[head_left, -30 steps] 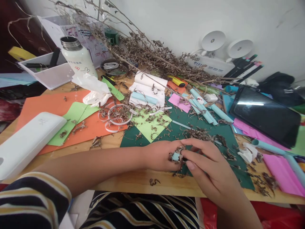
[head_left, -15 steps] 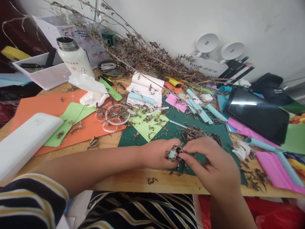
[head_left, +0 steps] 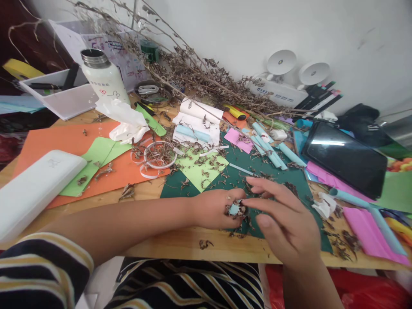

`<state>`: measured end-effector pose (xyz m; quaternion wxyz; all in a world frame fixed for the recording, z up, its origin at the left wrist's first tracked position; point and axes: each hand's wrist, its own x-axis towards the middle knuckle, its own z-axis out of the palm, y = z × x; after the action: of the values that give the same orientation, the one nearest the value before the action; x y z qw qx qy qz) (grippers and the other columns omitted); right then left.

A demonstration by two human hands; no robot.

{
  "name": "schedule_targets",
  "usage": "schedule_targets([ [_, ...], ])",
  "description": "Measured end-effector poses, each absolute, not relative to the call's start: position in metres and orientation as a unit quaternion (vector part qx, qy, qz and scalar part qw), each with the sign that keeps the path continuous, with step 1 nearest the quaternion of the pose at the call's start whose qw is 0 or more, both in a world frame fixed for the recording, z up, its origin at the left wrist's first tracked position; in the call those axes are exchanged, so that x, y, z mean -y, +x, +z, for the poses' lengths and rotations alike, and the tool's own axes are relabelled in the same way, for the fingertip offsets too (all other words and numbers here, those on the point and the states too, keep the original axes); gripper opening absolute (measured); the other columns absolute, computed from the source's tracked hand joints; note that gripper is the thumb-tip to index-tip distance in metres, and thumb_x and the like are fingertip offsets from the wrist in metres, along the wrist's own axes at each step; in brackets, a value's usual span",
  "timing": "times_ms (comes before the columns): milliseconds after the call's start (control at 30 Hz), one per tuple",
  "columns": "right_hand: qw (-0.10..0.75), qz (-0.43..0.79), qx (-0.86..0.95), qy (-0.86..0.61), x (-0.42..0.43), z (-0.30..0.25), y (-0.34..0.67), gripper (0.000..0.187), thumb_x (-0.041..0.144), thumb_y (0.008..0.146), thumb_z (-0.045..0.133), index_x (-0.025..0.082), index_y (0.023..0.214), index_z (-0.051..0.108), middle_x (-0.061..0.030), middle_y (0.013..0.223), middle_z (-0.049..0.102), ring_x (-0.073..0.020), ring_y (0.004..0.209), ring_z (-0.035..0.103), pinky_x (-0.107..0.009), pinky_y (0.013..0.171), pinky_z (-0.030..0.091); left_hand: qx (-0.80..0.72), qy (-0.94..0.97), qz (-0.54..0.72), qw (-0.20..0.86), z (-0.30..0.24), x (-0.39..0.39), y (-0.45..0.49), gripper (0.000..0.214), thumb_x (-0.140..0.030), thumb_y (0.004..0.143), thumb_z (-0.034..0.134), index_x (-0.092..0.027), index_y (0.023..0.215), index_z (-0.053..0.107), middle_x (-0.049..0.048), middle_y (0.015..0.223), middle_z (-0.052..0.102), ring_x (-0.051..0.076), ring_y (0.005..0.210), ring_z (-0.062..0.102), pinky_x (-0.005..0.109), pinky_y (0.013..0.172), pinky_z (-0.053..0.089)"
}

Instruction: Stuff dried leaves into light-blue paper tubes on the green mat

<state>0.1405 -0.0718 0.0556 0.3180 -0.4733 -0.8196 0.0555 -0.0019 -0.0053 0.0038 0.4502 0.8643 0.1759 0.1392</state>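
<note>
My left hand (head_left: 215,209) is closed around a small bundle of dried leaves (head_left: 240,209) with a piece of light-blue paper (head_left: 234,209) showing at its middle. What lies inside the fist is hidden. My right hand (head_left: 289,223) is just to the right, fingers spread; its index fingertip is at the bundle's edge and it grips nothing that I can see. Under both hands lies a dark green sheet (head_left: 174,184) strewn with crumbled leaves. Beyond my left hand, a light-green paper square (head_left: 196,171) carries more leaf bits.
Left are a white power bank (head_left: 38,193), orange paper (head_left: 71,137), a tape ring (head_left: 160,166) and a bottle (head_left: 106,81). Dried branches (head_left: 199,77) run along the back near a white router (head_left: 277,92). Blue paper rolls (head_left: 268,150), a black tablet (head_left: 346,159) and pink paper (head_left: 370,229) lie right.
My right hand has opened from a pinch at the bundle and drawn its thumb away to the right. My left hand still holds the bundle in about the same place.
</note>
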Motion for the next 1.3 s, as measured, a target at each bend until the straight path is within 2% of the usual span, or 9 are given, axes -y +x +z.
schedule_targets([
  [100,0.377,0.076,0.788,-0.480,0.070,0.056,0.138,0.023,0.021,0.073,0.049,0.019,0.095,0.051,-0.0104,0.104,0.052,-0.0215,0.093,0.050,-0.039,0.076,0.043,-0.181,0.866,0.141,0.444,0.002,0.005,-0.002,0.014,-0.027,0.071,0.047,-0.018,0.079,0.039,-0.0002,0.070,0.050,0.013,0.064,0.051,0.023,0.057,0.040],
  [300,0.298,-0.011,0.828,-0.475,0.069,0.059,0.127,0.017,0.011,0.068,0.054,0.022,0.082,0.051,-0.0053,0.089,0.055,-0.0188,0.083,0.052,-0.037,0.072,0.042,-0.131,0.855,0.160,0.475,0.000,0.004,0.000,0.024,-0.024,0.072,0.049,-0.018,0.094,0.044,0.0040,0.096,0.055,0.016,0.087,0.053,0.025,0.074,0.042],
  [433,0.359,0.075,0.787,-0.497,0.070,0.051,0.130,0.024,0.006,0.068,0.052,0.022,0.085,0.048,-0.0046,0.089,0.055,-0.0176,0.084,0.052,-0.035,0.071,0.044,-0.180,0.862,0.129,0.455,0.003,0.006,-0.001,0.033,-0.022,0.070,0.048,-0.016,0.102,0.042,0.0037,0.087,0.057,0.014,0.073,0.054,0.023,0.065,0.043],
  [600,0.399,0.161,0.751,-0.501,0.071,0.043,0.134,0.025,0.006,0.068,0.053,0.022,0.084,0.046,-0.0034,0.086,0.057,-0.0170,0.084,0.054,-0.035,0.071,0.046,-0.148,0.866,0.161,0.451,0.001,0.006,-0.001,0.037,-0.024,0.070,0.047,-0.018,0.106,0.039,0.0039,0.095,0.054,0.015,0.081,0.054,0.024,0.070,0.042],
  [733,0.346,0.092,0.795,-0.490,0.072,0.047,0.136,0.014,0.010,0.070,0.052,0.022,0.078,0.053,-0.0038,0.087,0.057,-0.0172,0.084,0.053,-0.034,0.070,0.045,-0.150,0.867,0.149,0.451,0.002,0.004,0.000,0.028,-0.024,0.071,0.048,-0.018,0.098,0.044,0.0028,0.091,0.055,0.015,0.079,0.054,0.024,0.070,0.042],
  [867,0.249,0.028,0.841,-0.480,0.074,0.055,0.133,0.012,0.018,0.074,0.046,0.020,0.079,0.057,-0.0069,0.108,0.055,-0.0219,0.092,0.050,-0.042,0.078,0.040,-0.154,0.869,0.143,0.448,0.003,0.004,-0.001,0.016,-0.026,0.072,0.050,-0.016,0.085,0.048,0.0035,0.087,0.056,0.014,0.076,0.054,0.023,0.068,0.043],
  [1067,0.078,0.047,0.871,-0.484,0.081,0.072,0.129,0.011,0.028,0.074,0.049,0.022,0.077,0.058,-0.0025,0.126,0.044,-0.0284,0.103,0.045,-0.048,0.079,0.040,-0.123,0.875,0.130,0.449,0.007,0.008,-0.005,0.024,-0.021,0.070,0.051,-0.017,0.092,0.046,0.0039,0.087,0.059,0.016,0.076,0.055,0.022,0.064,0.042],
  [1233,0.306,0.121,0.808,-0.488,0.087,0.082,0.147,0.024,0.021,0.080,0.038,0.022,0.099,0.052,-0.0073,0.127,0.040,-0.0242,0.110,0.044,-0.043,0.086,0.041,-0.162,0.879,0.113,0.433,0.012,0.010,-0.003,0.013,-0.023,0.070,0.049,-0.017,0.079,0.043,0.0019,0.073,0.056,0.013,0.066,0.053,0.021,0.057,0.040],
  [1300,0.342,0.110,0.781,-0.510,0.083,0.084,0.149,0.025,0.023,0.081,0.036,0.024,0.102,0.050,-0.0069,0.128,0.039,-0.0248,0.112,0.042,-0.044,0.088,0.040,-0.165,0.877,0.115,0.436,0.010,0.011,-0.003,0.014,-0.023,0.069,0.049,-0.018,0.080,0.043,0.0013,0.072,0.056,0.013,0.065,0.053,0.021,0.057,0.040],
])
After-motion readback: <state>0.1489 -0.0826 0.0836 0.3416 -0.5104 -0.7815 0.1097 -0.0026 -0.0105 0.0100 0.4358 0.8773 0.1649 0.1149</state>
